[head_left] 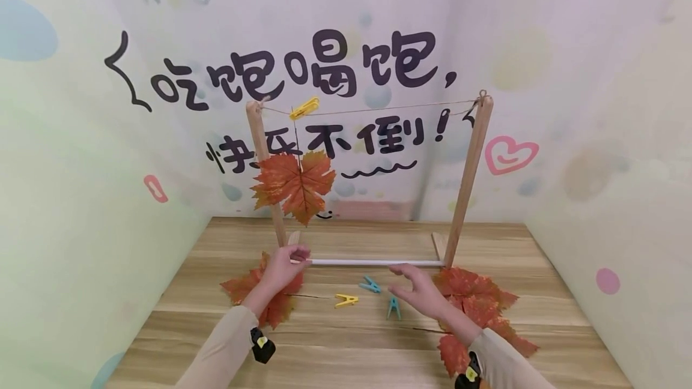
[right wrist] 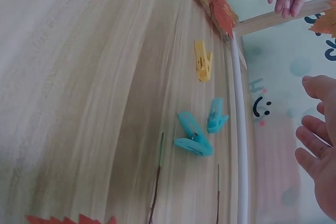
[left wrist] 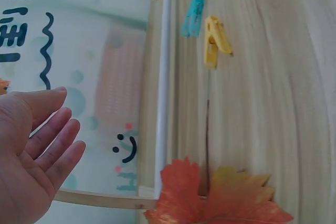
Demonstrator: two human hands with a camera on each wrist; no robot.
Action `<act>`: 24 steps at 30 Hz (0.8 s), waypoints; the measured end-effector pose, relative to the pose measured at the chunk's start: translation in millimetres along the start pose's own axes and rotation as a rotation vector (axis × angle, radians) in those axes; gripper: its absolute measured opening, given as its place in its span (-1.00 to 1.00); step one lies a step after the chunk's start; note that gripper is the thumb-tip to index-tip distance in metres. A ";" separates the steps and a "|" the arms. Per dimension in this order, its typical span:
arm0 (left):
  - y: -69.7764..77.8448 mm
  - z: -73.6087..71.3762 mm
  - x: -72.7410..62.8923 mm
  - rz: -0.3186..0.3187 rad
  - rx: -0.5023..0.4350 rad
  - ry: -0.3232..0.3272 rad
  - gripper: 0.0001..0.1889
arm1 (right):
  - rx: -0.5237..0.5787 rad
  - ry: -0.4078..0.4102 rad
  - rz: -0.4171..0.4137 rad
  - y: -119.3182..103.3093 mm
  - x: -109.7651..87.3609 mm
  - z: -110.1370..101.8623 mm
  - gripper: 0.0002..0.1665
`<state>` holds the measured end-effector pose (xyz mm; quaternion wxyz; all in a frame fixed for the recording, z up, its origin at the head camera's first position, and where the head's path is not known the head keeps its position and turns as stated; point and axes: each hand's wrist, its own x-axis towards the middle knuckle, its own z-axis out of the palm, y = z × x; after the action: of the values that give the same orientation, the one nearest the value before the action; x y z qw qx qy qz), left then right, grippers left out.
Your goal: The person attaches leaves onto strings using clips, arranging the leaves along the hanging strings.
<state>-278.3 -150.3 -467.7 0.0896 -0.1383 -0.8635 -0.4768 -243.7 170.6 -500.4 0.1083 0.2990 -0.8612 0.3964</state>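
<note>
My left hand [head_left: 283, 268] hovers with relaxed fingers above a red maple leaf [head_left: 238, 287] at the left. My right hand [head_left: 418, 293] reaches over the table at the right, fingers loosely extended and nothing in them. Between the hands lie a yellow clothespin [head_left: 346, 300] and two blue ones: one blue clothespin [head_left: 370, 284] farther back, another blue clothespin [head_left: 394, 308] nearer. Under the right forearm several red leaves [head_left: 476, 305] overlap. An orange-red leaf [head_left: 300, 182] hangs by its stem from the string, clipped with a yellow clothespin [head_left: 304, 108].
A wooden frame stands behind the hands, with a left post [head_left: 259, 137], a right post [head_left: 471, 179] and a white bar [head_left: 373, 263] low between them. A thin string [head_left: 378, 109] joins the post tops. Printed curtain walls [head_left: 605, 137] enclose the wooden table [head_left: 346, 353].
</note>
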 end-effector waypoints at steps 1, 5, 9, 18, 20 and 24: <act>-2.5 1.9 -1.0 0.002 -0.003 -0.002 -0.86 | 0.004 -0.004 0.003 0.3 -0.7 1.2 -0.53; -11.4 9.1 -5.2 -0.006 0.009 -0.007 -0.85 | 0.021 -0.016 0.012 0.6 -2.2 5.6 -0.54; -20.1 15.6 -9.6 -0.006 0.031 -0.025 -0.85 | 0.037 -0.026 0.044 0.5 -3.9 9.5 -0.52; -40.5 30.3 -20.7 0.010 0.113 -0.085 -0.83 | 0.022 -0.040 0.081 2.6 -9.3 18.3 -0.54; -44.4 33.1 -23.1 0.009 0.108 -0.100 -0.81 | 0.027 -0.041 0.076 3.1 -10.4 19.3 -0.55; -50.5 37.1 -28.0 0.026 0.127 -0.114 -0.82 | 0.048 -0.044 0.075 2.8 -12.4 20.1 -0.54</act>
<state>-269.0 -148.8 -535.7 0.0550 -0.1706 -0.8938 -0.4111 -234.5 162.3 -520.8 0.0671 0.2779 -0.8642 0.4140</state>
